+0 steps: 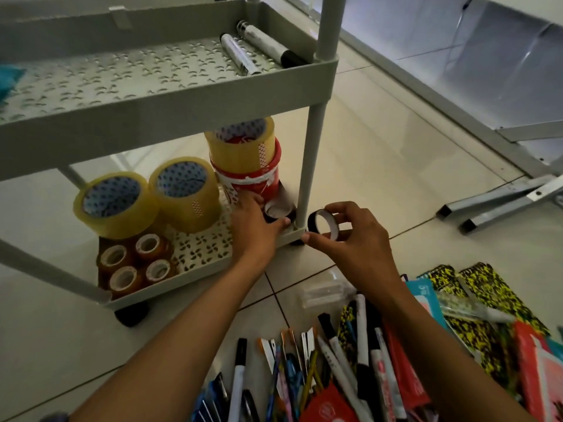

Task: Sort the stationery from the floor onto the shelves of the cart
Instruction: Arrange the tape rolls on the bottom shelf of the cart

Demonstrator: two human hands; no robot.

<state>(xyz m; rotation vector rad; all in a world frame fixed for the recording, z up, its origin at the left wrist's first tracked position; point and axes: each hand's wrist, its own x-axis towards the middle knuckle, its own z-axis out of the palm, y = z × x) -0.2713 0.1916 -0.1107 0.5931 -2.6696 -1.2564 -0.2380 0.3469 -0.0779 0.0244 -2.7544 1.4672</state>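
At the grey plastic cart's front-right post [307,166], head view: left hand [256,226] curls round a small black tape roll [278,212] lying on the perforated bottom shelf [198,254], likely seating it by the red-and-yellow tape stack [246,159]. Right hand [350,233] pinches a second black tape ring [323,225] just outside that post, probably queued. Clear glossy rolls [152,199] left of post; grouped by type. Pens and notebooks [365,360] remain on the tiled floor [380,147] below it.

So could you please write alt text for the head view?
Left hand sets a black tape roll on the cart's bottom shelf beside packing tape rolls; right hand holds a second black roll. Pens lie on the floor.
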